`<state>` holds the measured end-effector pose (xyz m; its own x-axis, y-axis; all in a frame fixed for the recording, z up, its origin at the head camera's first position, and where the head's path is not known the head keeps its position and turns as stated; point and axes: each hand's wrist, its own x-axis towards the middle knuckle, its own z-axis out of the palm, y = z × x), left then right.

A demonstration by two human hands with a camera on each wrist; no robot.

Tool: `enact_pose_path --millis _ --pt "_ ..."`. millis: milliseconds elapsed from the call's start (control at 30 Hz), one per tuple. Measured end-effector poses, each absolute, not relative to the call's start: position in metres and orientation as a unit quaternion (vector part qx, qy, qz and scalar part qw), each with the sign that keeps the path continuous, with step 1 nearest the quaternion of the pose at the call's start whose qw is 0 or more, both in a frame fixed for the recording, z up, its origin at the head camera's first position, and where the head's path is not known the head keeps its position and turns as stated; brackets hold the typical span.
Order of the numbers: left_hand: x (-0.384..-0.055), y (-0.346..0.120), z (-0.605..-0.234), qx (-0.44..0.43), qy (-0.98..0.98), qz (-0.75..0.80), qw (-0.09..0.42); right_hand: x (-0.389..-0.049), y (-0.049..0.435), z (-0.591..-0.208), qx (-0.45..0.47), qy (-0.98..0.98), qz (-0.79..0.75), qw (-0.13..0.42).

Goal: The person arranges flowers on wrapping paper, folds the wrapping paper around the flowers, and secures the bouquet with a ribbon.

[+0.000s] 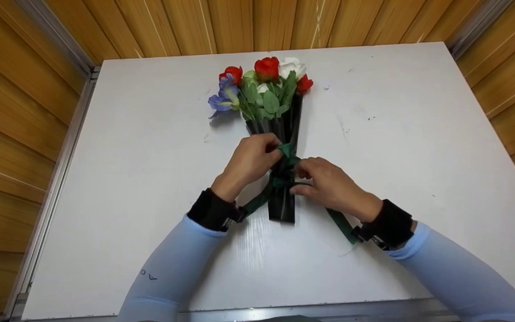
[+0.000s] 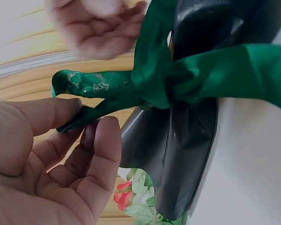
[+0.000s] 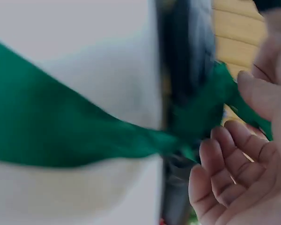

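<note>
A bouquet (image 1: 262, 96) of red, white and blue-violet artificial flowers with green leaves lies on a white table. Black wrapping (image 1: 282, 208) encloses its stems. Around the narrow part, a green ribbon (image 2: 152, 79) is knotted, with a folded loop standing out from the knot. My left hand (image 1: 253, 156) pinches that loop between thumb and fingers, left of the wrapping. On the other side, my right hand (image 1: 329, 183) is close beside the knot, its fingers (image 3: 225, 164) loosely bent with thumb and fingertips apart. Two ribbon tails run down toward the wrists.
The white tabletop (image 1: 150, 134) extends around the bouquet, bearing small dark scuffs. Wood-look panels (image 1: 230, 27) stand behind and at both sides. A metal rail (image 1: 329, 308) runs along the table's near edge. Black bands (image 1: 387, 226) with small cameras circle both wrists.
</note>
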<state>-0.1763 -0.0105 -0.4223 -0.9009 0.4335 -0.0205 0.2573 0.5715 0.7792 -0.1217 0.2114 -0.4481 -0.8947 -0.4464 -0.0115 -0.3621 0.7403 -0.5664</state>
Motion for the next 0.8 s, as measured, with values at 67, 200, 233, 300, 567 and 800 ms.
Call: enact_pose_path --millis 67,200,233,300,567,800 --pt "-0.177 -0.011 -0.423 0.196 0.880 0.420 0.101 -0.121 0.212 -0.455 -0.217 0.933 -0.281 0.065" --pt "-0.178 -0.013 -0.425 0.191 0.882 0.419 0.098 -0.123 0.220 -0.459 -0.192 0.932 -0.304 0.054" --pt "-0.179 -0.013 -0.425 0.188 0.883 0.419 0.098 -0.124 0.223 -0.458 -0.182 0.931 -0.311 0.059" --pt "-0.179 -0.014 -0.426 0.184 0.885 0.418 0.097 -0.127 0.229 -0.456 -0.166 0.929 -0.323 0.074" --pt "-0.178 -0.013 -0.428 0.192 0.883 0.416 0.101 -0.136 0.242 -0.450 -0.114 0.911 -0.376 0.127" --pt "-0.177 -0.011 -0.427 0.191 0.882 0.416 0.110 -0.142 0.232 -0.455 -0.148 0.922 -0.347 0.087"
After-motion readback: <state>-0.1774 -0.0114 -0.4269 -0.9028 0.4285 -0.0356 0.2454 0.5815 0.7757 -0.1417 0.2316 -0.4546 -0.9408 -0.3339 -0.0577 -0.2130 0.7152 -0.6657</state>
